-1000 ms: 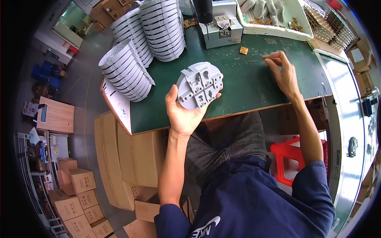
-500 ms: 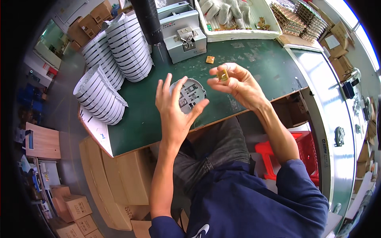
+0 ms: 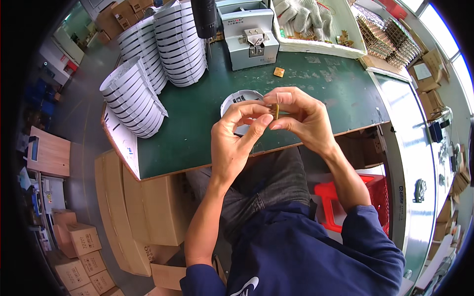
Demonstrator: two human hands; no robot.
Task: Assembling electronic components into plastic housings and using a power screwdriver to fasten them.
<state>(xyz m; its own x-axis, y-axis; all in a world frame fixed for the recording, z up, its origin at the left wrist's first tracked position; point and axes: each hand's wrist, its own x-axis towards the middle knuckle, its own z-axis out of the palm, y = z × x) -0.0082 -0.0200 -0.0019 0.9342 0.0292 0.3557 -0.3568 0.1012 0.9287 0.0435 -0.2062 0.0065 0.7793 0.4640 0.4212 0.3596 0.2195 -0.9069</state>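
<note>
Above the front of the green table, my right hand [image 3: 307, 118] pinches a small yellow circuit board [image 3: 277, 111], turned nearly edge-on, between thumb and fingers. Fingers bent, my left hand [image 3: 238, 135] meets it from the left, thumb and forefinger closed at the board's near face. Whatever lies between those left fingertips is too small to make out. Beneath and behind both hands, a round light-grey plastic housing [image 3: 228, 102] with slots rests on the table, partly hidden by them. A second small orange-yellow board [image 3: 279, 72] lies farther back.
Stacks of white round shells [image 3: 132, 98] stand at the left. A dark electric screwdriver [image 3: 204, 19] hangs beside a grey machine [image 3: 251, 42] at the back. A white tray [image 3: 321, 47] holds gloves; stacked board panels [image 3: 395, 44] sit at the far right.
My left hand has moved from beside the round housing to the board and closed its fingertips there. My right hand has come lower, turning the board edge-on. The view has shifted slightly.
</note>
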